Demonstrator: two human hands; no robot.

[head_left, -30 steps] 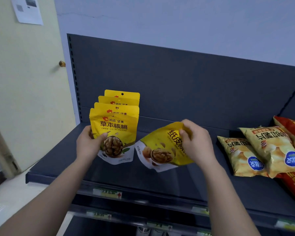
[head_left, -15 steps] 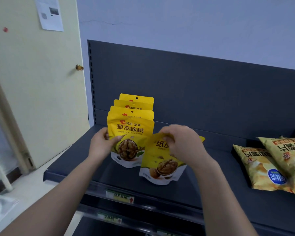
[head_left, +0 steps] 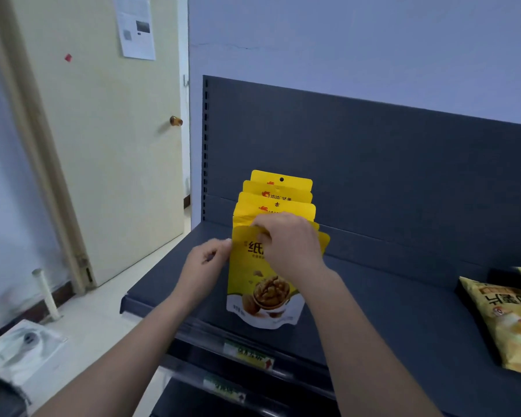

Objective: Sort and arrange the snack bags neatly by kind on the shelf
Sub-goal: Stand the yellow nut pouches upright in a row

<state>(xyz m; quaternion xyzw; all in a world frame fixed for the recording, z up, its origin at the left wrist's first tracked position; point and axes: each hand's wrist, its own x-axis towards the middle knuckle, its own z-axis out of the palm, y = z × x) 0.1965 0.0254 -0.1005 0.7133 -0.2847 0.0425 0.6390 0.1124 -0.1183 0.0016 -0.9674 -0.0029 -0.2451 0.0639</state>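
walnut bag [head_left: 263,299] upright, top in right grip [head_left: 289,248]

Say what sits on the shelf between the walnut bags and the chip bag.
Bare shelf between walnut bags and chip bag, head view; only the right forearm crosses above.

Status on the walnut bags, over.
Right hand pinches top of front walnut bag; left hand at its edge. Bag upright before walnut row. Nothing blocking.

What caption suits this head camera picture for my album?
Right hand pinches the top of a walnut bag fronting a row of yellow bags on a shelf; left hand touches its edge.
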